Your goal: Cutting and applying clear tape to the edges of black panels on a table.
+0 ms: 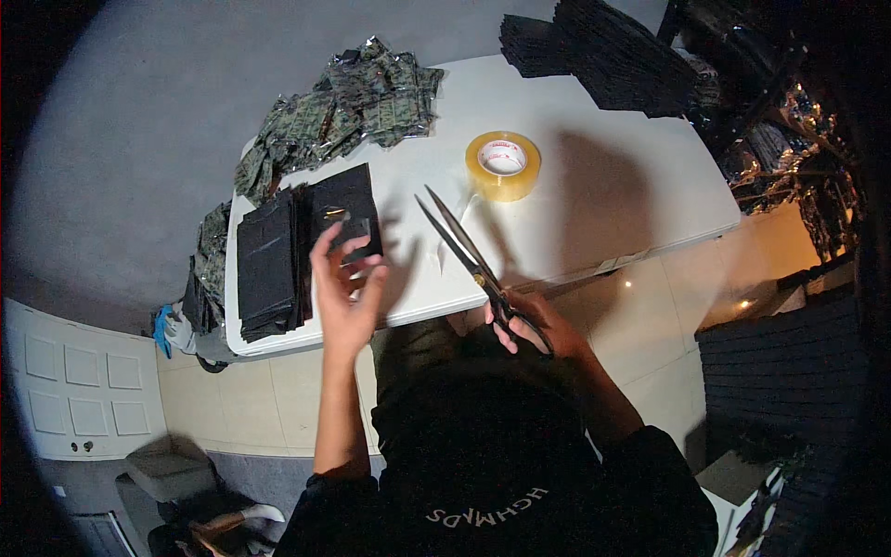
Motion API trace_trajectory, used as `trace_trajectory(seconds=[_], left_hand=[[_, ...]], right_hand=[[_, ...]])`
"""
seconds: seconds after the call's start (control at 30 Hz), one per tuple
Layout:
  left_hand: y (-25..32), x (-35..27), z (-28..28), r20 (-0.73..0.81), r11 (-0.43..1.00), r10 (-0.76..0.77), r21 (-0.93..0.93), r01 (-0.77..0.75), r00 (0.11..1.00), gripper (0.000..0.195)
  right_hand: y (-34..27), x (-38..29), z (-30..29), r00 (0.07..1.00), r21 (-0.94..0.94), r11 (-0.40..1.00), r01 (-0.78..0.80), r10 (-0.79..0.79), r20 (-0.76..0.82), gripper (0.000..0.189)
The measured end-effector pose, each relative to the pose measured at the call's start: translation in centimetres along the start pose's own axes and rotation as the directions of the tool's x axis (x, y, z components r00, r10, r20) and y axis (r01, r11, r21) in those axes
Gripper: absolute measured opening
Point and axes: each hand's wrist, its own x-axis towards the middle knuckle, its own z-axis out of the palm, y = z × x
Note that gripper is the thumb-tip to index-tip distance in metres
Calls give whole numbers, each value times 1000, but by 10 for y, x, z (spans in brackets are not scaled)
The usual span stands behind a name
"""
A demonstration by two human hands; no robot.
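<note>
My right hand holds a pair of black-handled scissors at the table's front edge. Its long metal blades point away from me, tips slightly apart. My left hand is raised with spread, curled fingers over the right side of a stack of flat black fabric-like pieces. Small shiny bits at those fingertips may be clear tape; blur hides whether they are stuck there. Under the fingertips lies another black piece with a glossy spot. A roll of clear packing tape lies beyond the scissors.
Camouflage items in clear plastic heap along the white table's far left edge. Black folded pieces pile at the far right. Shiny wrapped goods stand beyond that end. Behind me at left, a person's leg shows by a grey seat.
</note>
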Motion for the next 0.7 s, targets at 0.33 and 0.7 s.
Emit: trace_trajectory(seconds=[0.33, 0.7], left_hand=[[-18, -8, 64, 31, 981, 32, 192, -38, 999, 102], [-4, 10, 38, 56, 1000, 15, -7, -15, 998, 99]], right_hand=[[6, -4, -3, 1000, -2, 1000, -6, 6, -5, 38], [13, -12, -11, 994, -19, 995, -102, 103, 25, 17]])
